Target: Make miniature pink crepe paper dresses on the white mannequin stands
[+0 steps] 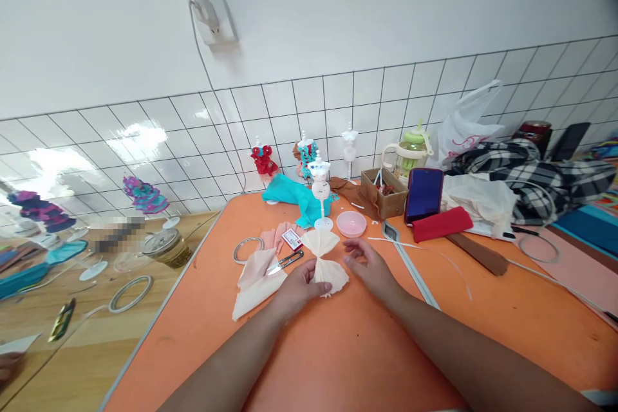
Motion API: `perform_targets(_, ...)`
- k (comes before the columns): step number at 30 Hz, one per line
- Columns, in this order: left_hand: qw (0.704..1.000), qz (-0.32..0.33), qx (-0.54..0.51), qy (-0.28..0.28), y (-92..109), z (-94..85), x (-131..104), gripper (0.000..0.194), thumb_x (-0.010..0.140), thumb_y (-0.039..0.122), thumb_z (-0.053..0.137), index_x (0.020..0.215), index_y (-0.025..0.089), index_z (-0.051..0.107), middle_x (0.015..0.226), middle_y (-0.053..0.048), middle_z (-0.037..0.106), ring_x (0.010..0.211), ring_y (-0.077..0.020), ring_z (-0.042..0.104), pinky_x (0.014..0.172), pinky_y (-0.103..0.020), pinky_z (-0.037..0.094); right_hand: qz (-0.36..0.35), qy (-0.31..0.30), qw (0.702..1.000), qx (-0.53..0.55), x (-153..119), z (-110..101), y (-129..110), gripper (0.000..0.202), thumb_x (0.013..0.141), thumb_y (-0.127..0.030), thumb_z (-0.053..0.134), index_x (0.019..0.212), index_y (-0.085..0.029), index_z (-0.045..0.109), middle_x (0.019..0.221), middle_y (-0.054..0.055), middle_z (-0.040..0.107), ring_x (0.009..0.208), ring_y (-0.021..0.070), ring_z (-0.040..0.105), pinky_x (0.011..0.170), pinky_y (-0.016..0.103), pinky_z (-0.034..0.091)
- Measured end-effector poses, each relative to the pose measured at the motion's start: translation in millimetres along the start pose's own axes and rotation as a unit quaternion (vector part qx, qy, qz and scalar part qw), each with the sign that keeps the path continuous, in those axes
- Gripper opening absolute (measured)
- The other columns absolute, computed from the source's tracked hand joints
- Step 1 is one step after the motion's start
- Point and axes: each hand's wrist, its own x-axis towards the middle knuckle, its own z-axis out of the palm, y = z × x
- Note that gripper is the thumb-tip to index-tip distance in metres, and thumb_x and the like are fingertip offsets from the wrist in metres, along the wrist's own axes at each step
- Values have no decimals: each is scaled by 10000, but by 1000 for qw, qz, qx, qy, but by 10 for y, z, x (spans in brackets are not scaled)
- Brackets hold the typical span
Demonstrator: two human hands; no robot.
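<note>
A cream piece of crepe paper (319, 241), pinched at its middle into a bow shape, is in my left hand (303, 284). My left thumb lies across its lower fan, fingers closed on the paper. Just right of the bow, my right hand (369, 265) is open with fingers loosely curved and nothing visible in them. Directly beyond stands a small white dress-form mannequin (320, 188). To the left lie more cream paper (255, 280), small scissors (284, 262), a roll of narrow tape (248, 249) and a small white-and-red box (292, 239). A pink bowl (351, 224) sits behind my right hand.
Dressed mannequins (263, 159) and turquoise paper (294, 196) stand toward the tiled wall. Rightward are a cardboard box (393, 203), a phone (423, 195), red paper (441, 224) and a zipper-like strip (410, 267). A wooden table (96, 328) adjoins on the left, with another person's hand (8, 365).
</note>
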Motion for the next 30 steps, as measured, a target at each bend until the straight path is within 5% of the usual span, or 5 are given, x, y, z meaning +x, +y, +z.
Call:
perform_targets(2, 991, -18, 129, 21, 27, -21, -34, 351, 651, 231, 709, 978, 145, 612, 916, -55, 669, 842, -219, 609, 710, -287, 434, -150, 64, 981, -109, -30, -71, -126, 304, 818, -315, 540, 1093, -188, 570, 1105, 108, 601, 1018, 248, 543, 856, 411, 447)
perform_targets(6, 941, -37, 336, 5, 109, 11, -132, 199, 656, 211, 618, 849, 171, 648, 762, 1, 634, 727, -204, 573, 593, -260, 365, -334, -112, 896, -270, -100, -133, -417, 354, 855, -288, 519, 1207, -268, 548, 1238, 56, 579, 1231, 258, 417, 1076, 483, 223)
perform_targets(12, 956, -61, 284, 41, 257, -38, -143, 235, 644, 262, 661, 865, 183, 660, 786, -5, 636, 727, -188, 559, 597, -252, 372, -236, -173, 893, -342, -41, -77, -364, 141, 841, -258, 558, 918, -263, 676, 808, 9, 657, 923, 198, 552, 1081, 490, 170)
perform_targets(20, 976, 34, 187, 107, 711, -95, -55, 315, 693, 291, 682, 971, 204, 559, 737, 29, 541, 682, -137, 509, 597, -233, 380, -65, -167, 973, -143, 192, -67, -589, 232, 765, -328, 630, 960, -212, 682, 977, 43, 686, 918, 210, 597, 842, 342, 426)
perform_targets(30, 959, 90, 230, 140, 1014, -142, -27, 350, 746, 315, 654, 1039, 236, 478, 719, 37, 555, 630, -125, 511, 546, -221, 359, -62, -163, 984, -36, 527, -40, -870, 164, 742, -297, 631, 852, -181, 669, 828, 16, 649, 821, 172, 583, 723, 261, 436)
